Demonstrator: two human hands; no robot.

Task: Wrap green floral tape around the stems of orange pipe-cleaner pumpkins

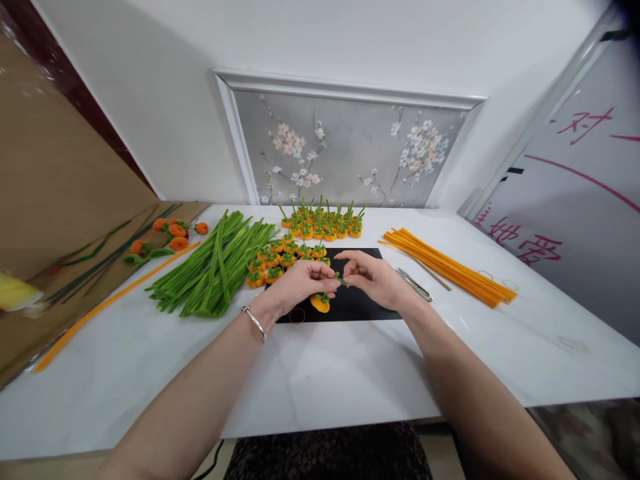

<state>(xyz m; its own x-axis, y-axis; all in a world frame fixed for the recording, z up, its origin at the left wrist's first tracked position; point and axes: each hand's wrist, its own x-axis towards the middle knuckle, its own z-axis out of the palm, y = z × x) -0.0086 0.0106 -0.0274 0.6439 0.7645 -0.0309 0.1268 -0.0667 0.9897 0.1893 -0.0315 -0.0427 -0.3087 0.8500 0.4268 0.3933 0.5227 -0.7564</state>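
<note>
Above a black mat (360,310), my two hands meet around a short piece of green pipe cleaner (342,283). My left hand (309,283) pinches it between thumb and fingertips. From the other side, my right hand (373,277) also has thumb and index finger closed on it. Just below the left fingertips is a small orange pipe-cleaner pumpkin (321,305) with a green top; whether it hangs from the pinched piece or rests on the mat I cannot tell. Several similar pumpkins (274,260) sit beside my left hand, partly hidden by it.
More pumpkins with upright green stems (325,223) stand behind. Green pipe cleaners (215,267) are heaped at left, orange ones (450,267) at right. Tweezers (415,285) lie by my right wrist. Finished orange pieces (175,233) lie far left, near one long orange strip (115,303).
</note>
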